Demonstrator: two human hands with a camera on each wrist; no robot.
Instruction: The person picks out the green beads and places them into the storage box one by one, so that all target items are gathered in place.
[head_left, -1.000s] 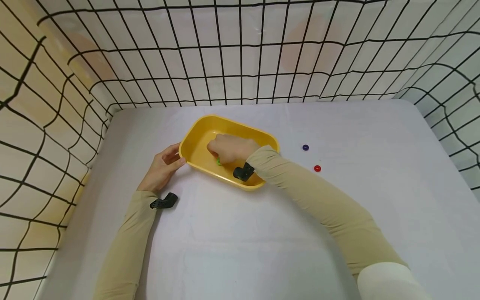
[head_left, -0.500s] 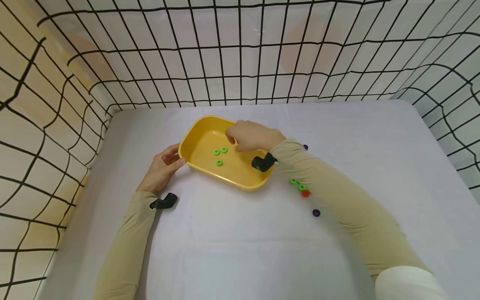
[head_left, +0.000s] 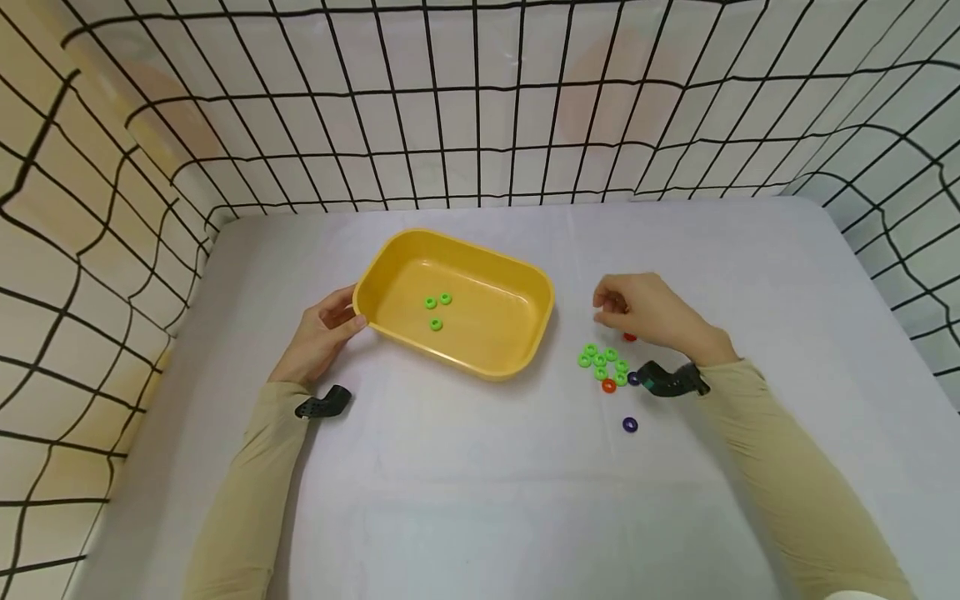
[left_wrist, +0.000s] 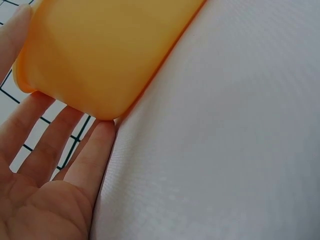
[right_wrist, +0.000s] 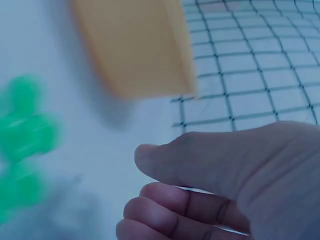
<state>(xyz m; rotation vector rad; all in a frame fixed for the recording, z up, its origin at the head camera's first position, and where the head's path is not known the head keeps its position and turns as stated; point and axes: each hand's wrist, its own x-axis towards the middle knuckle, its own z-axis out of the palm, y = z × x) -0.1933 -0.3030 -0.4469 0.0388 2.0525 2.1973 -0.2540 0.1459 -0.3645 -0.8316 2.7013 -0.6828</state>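
My left hand (head_left: 318, 337) holds the left corner of a yellow plastic tray (head_left: 517, 372), its thumb at the near side and its fingers against the end wall, as the left wrist view shows. Three small green ring-shaped beads (head_left: 436, 324) lie inside the tray. To the right of the tray my right hand (head_left: 652, 312) hovers with loosely bent fingers; nothing shows between thumb and fingertips in the right wrist view. Beside and below it, on the white cloth, lies a cluster of green beads (head_left: 600, 360), with a red bead (head_left: 609, 386) at its edge.
A purple bead (head_left: 633, 378) sits at the cluster's right edge and another purple bead (head_left: 630, 425) lies nearer. Another red bead (head_left: 630, 337) is partly hidden under the right hand. Black wire mesh (head_left: 480, 154) walls surround the table at the back and sides.
My right hand has left the inside of the tray and moved right, over the table. Its arm uncovers the bead cluster and three green beads in the tray. The left hand stays in place.
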